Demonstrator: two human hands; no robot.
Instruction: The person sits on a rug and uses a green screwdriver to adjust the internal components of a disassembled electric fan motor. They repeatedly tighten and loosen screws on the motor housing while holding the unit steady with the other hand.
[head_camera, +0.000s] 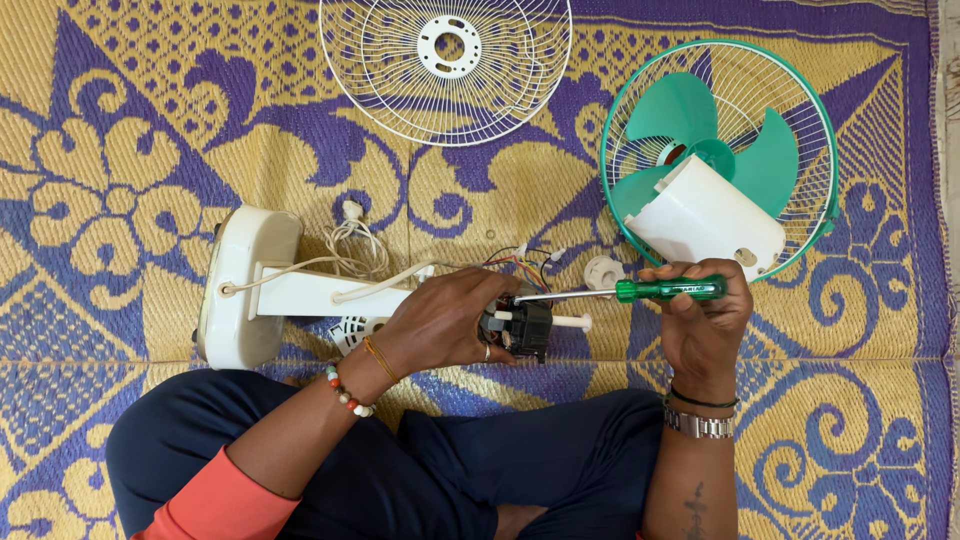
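Keep left hand (440, 322) clamped around small black fan motor (527, 328) at centre, right hand (700, 320) at three o'clock gripping green-handled screwdriver (640, 291), shaft square to motor, pressure steady against slipping.

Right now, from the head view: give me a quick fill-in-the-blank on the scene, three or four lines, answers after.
1. The right hand holds a screwdriver with a ____ handle.
2. The left hand grips the black fan motor; the screwdriver's tip points at the ____.
3. The green fan blade lies inside a ____-rimmed grille.
4. The white grille lies on the patterned ____.

Missing words: green; motor; green; mat
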